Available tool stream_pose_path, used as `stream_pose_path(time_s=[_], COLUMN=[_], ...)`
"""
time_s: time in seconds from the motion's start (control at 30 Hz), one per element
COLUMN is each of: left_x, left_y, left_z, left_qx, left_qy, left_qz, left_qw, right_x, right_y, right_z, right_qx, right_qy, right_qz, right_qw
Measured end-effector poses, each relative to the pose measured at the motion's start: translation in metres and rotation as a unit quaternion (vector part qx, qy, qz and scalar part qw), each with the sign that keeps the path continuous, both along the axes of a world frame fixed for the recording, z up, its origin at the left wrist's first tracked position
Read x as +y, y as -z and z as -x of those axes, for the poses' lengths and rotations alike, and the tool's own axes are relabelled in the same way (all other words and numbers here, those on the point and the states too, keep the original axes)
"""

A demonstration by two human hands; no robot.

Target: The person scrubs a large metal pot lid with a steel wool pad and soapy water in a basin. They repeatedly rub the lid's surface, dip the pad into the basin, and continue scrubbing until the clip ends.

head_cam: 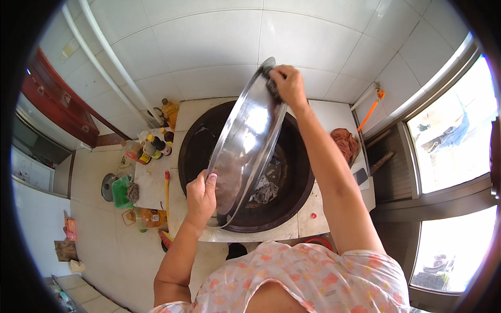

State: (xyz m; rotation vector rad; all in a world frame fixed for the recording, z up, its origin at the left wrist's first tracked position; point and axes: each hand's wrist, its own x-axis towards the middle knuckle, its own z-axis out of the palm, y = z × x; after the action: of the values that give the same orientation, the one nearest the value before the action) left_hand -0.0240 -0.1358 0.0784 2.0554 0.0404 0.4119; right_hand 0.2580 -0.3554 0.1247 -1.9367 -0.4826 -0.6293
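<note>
A large shiny metal basin or lid (pixel 244 137) stands tilted on its edge over a wide dark built-in wok (pixel 297 187). My left hand (pixel 201 197) grips its near left rim, thumb on the outside. Up at the far end, my right hand (pixel 289 84) is closed on a dark scrubbing pad (pixel 273 88), pressed against the metal near the rim. The pad is partly hidden by my fingers and blurred. A crumpled grey-white rag (pixel 265 191) lies in a little water at the wok's bottom.
Several sauce bottles (pixel 158 144) stand left of the wok, with a yellow stick (pixel 167 191) nearby. A brown cloth (pixel 345 144) and a phone (pixel 360 177) lie to the right. The tiled wall (pixel 219 39) rises behind; a large oil bottle (pixel 146 217) is at lower left.
</note>
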Motion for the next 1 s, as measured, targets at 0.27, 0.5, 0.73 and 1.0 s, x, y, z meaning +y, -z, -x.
stream_pose_path(time_s=[0.27, 0.5, 0.73, 1.0], left_x=[0.013, 0.007, -0.002, 0.012], left_y=[-0.005, -0.005, -0.006, -0.011], left_z=[0.000, 0.001, 0.002, 0.004], left_qx=[0.012, 0.023, 0.010, -0.030], left_qy=[-0.003, -0.006, 0.005, 0.070], left_qz=[-0.032, 0.005, -0.021, 0.112], left_qw=[0.999, 1.000, 1.000, 0.991], right_x=[0.044, 0.040, 0.008, 0.052], right_y=[-0.010, -0.012, 0.004, 0.001], right_z=[0.115, 0.108, 0.022, 0.110], right_qx=[-0.260, -0.262, 0.024, -0.209], right_qy=[-0.107, -0.083, -0.032, -0.013], right_qz=[0.126, 0.100, -0.060, 0.115], right_qw=[0.951, 0.956, 0.997, 0.971])
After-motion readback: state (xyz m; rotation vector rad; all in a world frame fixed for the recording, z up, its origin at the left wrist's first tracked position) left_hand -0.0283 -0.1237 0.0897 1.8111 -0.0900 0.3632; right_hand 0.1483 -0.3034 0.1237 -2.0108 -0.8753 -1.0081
